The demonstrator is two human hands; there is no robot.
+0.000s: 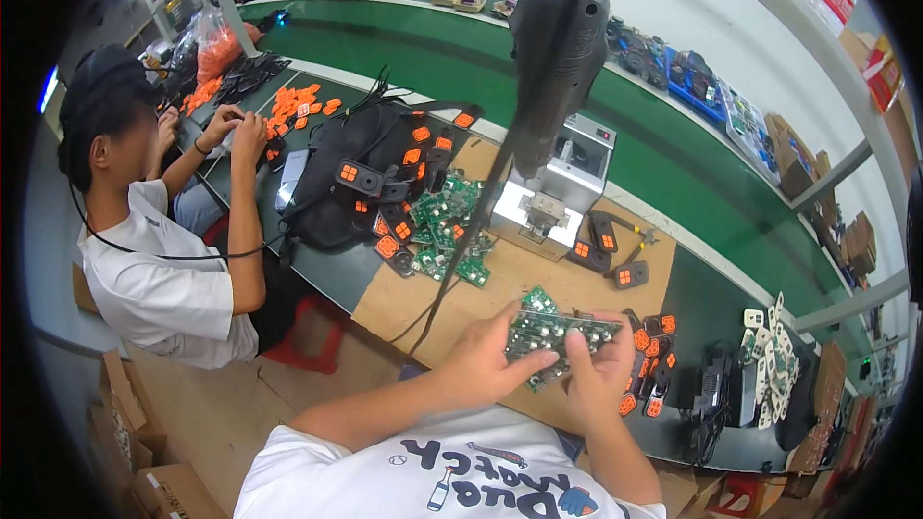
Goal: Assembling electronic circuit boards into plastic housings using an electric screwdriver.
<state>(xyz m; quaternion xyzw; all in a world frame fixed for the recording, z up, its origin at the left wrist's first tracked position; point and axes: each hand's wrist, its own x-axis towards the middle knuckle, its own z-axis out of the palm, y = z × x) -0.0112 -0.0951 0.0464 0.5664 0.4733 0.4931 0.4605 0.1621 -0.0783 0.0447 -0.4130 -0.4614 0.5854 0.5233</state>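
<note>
My left hand [490,358] and my right hand [598,370] together hold a stack of small green circuit boards [556,331] edge-on above the brown cardboard mat [500,279]. My left thumb lies along the stack's underside; my right fingers pinch its right end. A hanging dark electric screwdriver [558,48] dangles above the bench in front of me. A loose pile of green circuit boards [444,226] lies to the left on the mat.
Black remote shells with orange buttons [652,354] lie right of my hands; more [389,202] sit by a black bag. A small grey machine [562,183] stands behind. A person in white [173,269] works at left. White keypads [769,346] lie far right.
</note>
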